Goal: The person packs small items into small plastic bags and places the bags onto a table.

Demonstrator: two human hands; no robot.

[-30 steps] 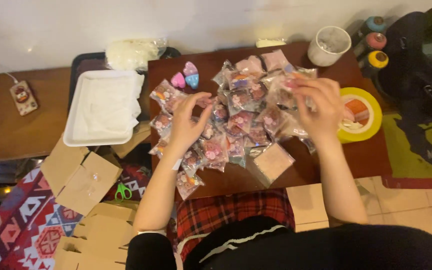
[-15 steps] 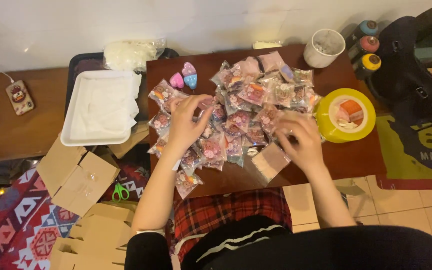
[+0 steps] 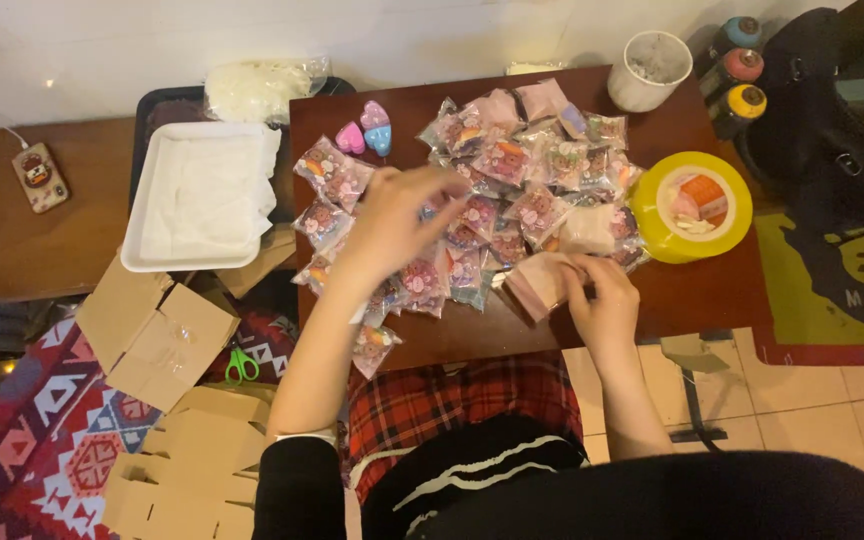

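A heap of several small clear packets with pink and purple contents [image 3: 512, 180] covers the middle of a dark brown table [image 3: 712, 290]. My left hand [image 3: 392, 225] hovers over the heap's left side, fingers spread and blurred, with nothing clearly in it. My right hand [image 3: 602, 300] rests near the front edge, fingers pinching a pale pink flat packet [image 3: 537, 282] lying there. One packet [image 3: 372, 345] hangs over the front edge. Two small pink and blue heart shapes [image 3: 364, 130] sit at the back left.
A yellow tape roll [image 3: 692, 205] lies right of the heap, a white cup [image 3: 652, 68] and three spray cans [image 3: 737, 65] behind it. A white tray [image 3: 202, 195] stands to the left. Flat cardboard boxes [image 3: 152, 340] and green scissors [image 3: 240, 365] lie on the patterned rug.
My right hand came back from the heap's far right to the front edge and took hold of the pink packet. My left hand lifted and swung right over the heap.
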